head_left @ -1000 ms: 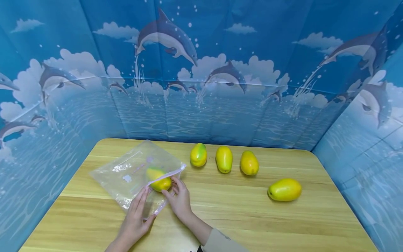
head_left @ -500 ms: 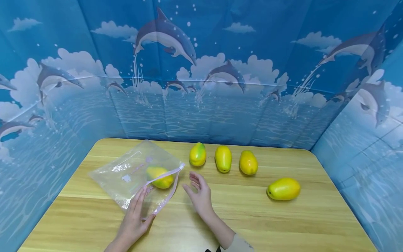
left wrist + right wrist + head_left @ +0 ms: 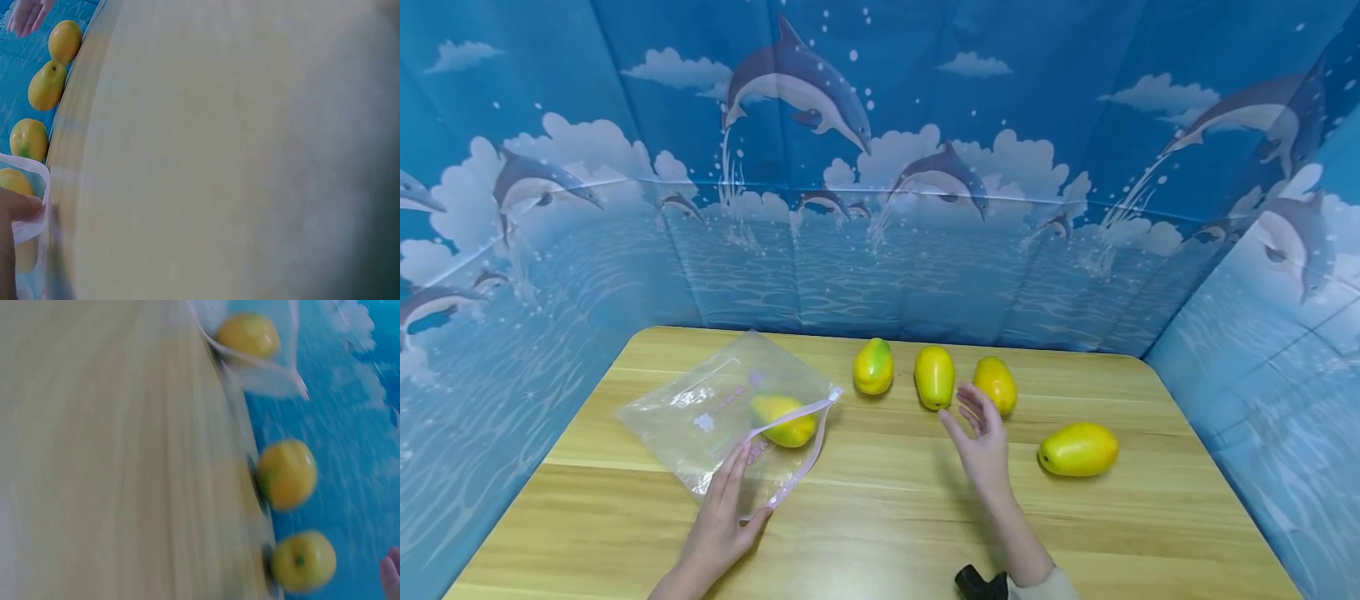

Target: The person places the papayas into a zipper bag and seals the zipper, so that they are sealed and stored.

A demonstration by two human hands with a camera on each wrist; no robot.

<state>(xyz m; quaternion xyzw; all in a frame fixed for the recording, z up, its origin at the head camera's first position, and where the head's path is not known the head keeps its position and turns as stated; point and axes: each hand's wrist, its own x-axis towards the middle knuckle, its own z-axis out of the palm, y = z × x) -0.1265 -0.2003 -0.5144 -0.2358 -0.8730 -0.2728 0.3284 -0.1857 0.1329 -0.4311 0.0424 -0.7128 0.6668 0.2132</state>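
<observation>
Clear zip bag (image 3: 673, 421) on left of surface (image 3: 880, 517), one yellow-green fruit (image 3: 792, 432) just inside its mouth. Left hand (image 3: 718, 521) pinches the mouth edge; right hand (image 3: 987, 454) empty, grip wide, near row of three fruits (image 3: 934, 377), contact unclear. Fourth loose fruit (image 3: 1078, 450) further right

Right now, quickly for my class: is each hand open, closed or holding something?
Left hand: holding the clear bag at its mouth.
Right hand: open, holding nothing.
</observation>
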